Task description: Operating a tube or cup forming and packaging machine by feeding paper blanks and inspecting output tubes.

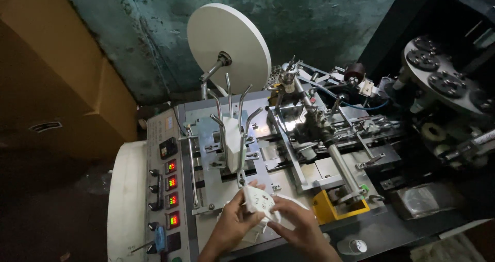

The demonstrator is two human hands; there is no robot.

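I'm gripping the stack of printed paper cup blanks (259, 201) with my left hand (233, 226) and right hand (298, 225) both closed around its edges; it's looking light, flimsy, crease-prone.

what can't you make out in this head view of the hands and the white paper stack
- Stack of white printed paper pieces: lower part hidden by both hands; count unclear.
- Left hand and right hand: wrists cut off by the bottom edge.
- Red displays on the control panel: too small to read.
- Turret, right: dark, cropped.
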